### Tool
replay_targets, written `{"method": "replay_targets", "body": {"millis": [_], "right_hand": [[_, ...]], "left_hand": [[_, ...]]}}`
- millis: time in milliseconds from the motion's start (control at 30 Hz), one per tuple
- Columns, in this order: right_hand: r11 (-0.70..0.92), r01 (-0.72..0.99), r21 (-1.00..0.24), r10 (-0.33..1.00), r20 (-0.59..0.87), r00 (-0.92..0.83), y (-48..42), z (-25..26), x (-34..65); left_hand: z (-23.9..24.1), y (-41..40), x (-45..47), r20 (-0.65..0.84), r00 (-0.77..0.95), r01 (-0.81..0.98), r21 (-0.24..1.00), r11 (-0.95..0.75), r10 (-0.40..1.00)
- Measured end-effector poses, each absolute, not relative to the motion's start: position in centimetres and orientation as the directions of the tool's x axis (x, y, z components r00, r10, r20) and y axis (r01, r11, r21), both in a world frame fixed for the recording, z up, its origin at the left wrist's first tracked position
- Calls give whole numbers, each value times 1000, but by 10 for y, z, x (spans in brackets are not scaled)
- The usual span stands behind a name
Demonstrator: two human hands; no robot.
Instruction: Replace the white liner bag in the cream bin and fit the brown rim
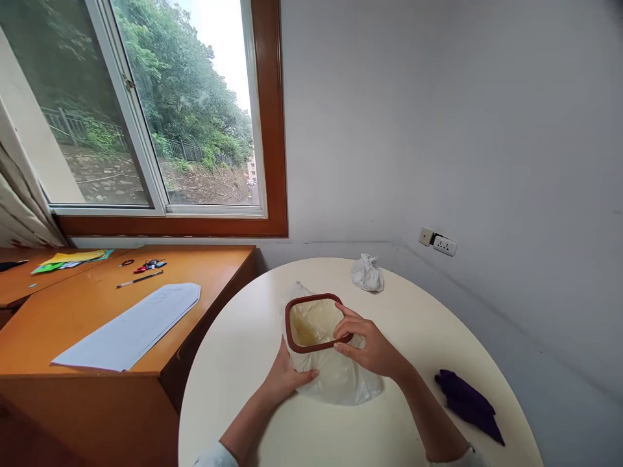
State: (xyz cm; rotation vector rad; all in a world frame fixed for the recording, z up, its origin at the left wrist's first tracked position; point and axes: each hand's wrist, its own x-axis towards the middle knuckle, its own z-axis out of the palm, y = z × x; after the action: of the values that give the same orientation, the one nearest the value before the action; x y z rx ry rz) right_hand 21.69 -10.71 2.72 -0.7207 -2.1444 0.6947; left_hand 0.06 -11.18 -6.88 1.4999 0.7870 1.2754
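Two forearms come up from the near edge of the round cream table, whose rim curves off to the left and right of them. The left hand lies with its palm and fingers pressed on the near left side of a translucent plastic bag; the fingers are spread flat against the film, not closed around anything. The right hand has thumb and fingers pinched together on the right rim of a brown rounded-square frame, which sits on top of the bag with the film stretched inside it. Bag and frame are one of each, and both lie near the middle of the table, just ahead of the hands.

Bare tabletop runs all round the bag: a broad strip on the left up to the table edge, and open space on the right as far as one dark purple cloth, which lies near the right rim, well apart from the right hand. Beyond the frame, toward the far edge, sits one small crumpled white bag, also apart from the work.

Left of the table stands an orange wooden desk, its corner close to the table's left rim. On it lie a white sheet of paper, one pencil, small scissors and some coloured papers. Behind is a window, and on the right wall a socket.
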Motion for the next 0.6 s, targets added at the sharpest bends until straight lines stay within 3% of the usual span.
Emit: {"method": "replay_targets", "body": {"millis": [333,600], "right_hand": [[672,371,-640,713,427,-556,-108,30,218],[668,332,-666,721,468,-511,-109,30,217]], "left_hand": [[-71,-110,-1,339,230,-108,940,-322,912],[-61,-113,4,349,239,-191,932,-309,906]]}}
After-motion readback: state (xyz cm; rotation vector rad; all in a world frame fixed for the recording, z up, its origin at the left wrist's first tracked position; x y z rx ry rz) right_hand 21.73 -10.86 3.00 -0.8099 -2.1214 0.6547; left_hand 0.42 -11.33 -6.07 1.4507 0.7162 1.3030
